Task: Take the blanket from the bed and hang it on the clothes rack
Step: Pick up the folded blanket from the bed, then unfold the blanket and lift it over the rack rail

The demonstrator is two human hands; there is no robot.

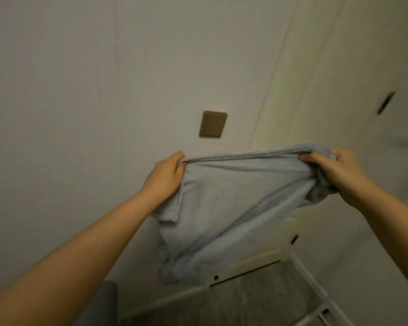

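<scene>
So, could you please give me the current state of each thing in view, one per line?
blanket: lifted, top edge stretched between both hands, the rest hanging loose, not yet on the rack.
left hand: shut on the blanket's left end.
right hand: shut on a bunched right end.
clothes rack: white frame below the blanket, nothing visibly hung on it.
wall plate: fixed to the wall, untouched.

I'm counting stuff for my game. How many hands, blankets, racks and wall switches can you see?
Hands: 2, the left hand and the right hand, both holding the blanket
Blankets: 1, the light blue blanket
Racks: 1, the white clothes rack below
Wall switches: 1, the brown wall plate
Total: 5
</scene>
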